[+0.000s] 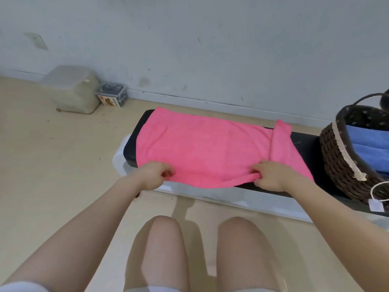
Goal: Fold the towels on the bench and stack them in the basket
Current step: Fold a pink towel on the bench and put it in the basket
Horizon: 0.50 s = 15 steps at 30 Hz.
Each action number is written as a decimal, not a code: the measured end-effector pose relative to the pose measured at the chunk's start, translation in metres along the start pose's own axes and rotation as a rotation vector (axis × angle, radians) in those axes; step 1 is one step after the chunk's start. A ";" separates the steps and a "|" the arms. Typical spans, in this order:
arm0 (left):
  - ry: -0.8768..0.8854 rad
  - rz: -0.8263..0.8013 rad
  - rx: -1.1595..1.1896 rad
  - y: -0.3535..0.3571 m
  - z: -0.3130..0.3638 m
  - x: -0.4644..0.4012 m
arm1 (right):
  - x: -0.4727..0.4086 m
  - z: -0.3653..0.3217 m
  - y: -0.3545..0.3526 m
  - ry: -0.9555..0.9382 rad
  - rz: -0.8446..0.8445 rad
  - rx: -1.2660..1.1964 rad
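A pink towel [202, 144] lies spread over the left part of a black bench [305, 144], with its right end folded back in a narrow strip. My left hand [153, 174] pinches the towel's near edge at the left. My right hand [271, 175] grips the same near edge further right, where the cloth bunches. A dark woven basket [336, 157] stands on the bench's right end, with a folded blue towel [368, 144] inside it.
The bench stands close to a grey wall on a beige floor. A grey block [73, 89] and a small clear box [112, 95] sit on the floor at the back left. A white tag [376, 205] hangs from the basket. My knees are below the bench.
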<state>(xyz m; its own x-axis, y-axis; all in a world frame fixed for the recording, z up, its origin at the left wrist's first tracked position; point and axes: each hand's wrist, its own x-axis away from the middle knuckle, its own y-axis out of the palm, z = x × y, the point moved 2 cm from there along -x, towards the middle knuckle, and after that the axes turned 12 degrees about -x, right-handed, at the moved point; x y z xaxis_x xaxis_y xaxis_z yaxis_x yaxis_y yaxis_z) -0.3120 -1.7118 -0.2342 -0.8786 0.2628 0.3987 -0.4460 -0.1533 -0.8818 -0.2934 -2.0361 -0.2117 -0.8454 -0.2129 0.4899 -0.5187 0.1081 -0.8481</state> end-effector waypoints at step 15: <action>-0.533 0.396 0.285 -0.026 -0.079 -0.045 | -0.143 -0.222 -0.017 -0.454 0.245 -0.263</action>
<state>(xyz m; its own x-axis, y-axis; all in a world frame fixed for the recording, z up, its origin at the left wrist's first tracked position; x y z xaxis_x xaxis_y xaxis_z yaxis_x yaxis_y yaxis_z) -0.2474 -1.6440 -0.2494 -0.9149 -0.3533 0.1951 -0.0398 -0.4020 -0.9148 -0.1916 -1.7922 -0.2229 -0.8355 -0.5403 0.1004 -0.3780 0.4322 -0.8187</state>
